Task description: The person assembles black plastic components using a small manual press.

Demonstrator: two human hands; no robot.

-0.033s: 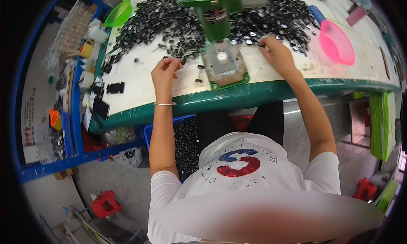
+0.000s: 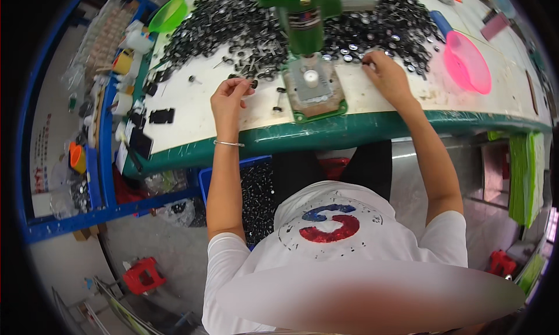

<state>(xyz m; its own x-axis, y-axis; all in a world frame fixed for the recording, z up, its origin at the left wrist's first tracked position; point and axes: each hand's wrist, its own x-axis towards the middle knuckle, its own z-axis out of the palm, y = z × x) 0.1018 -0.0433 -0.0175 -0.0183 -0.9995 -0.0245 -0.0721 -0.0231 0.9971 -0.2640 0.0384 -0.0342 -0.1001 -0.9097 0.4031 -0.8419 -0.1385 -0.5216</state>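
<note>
My left hand (image 2: 230, 102) is closed in a pinch on a small round black cap (image 2: 254, 84), left of a green bench press (image 2: 305, 29). The press head is over a white round seat (image 2: 310, 77) on its base plate. On the other side of the press, my right hand (image 2: 389, 78) has its fingers curled together at the pile's near edge. A dark bit shows at its fingertips, too small to name. The large pile of black caps, some with metal pins (image 2: 209, 29), spreads behind both hands. Two loose black pieces (image 2: 278, 108) lie between my left hand and the press base.
A green bowl (image 2: 169, 14) stands at the far left of the white table (image 2: 198, 119). To the right lies a pink scoop (image 2: 469, 61) with a blue handle. Bottles crowd a blue rack (image 2: 105, 143). Below the table edge is a blue bin (image 2: 204, 180) of small dark parts.
The whole view has shifted slightly, so the table and press appear a little further right. Both hands keep nearly the same poses, the left still pinching the black cap.
</note>
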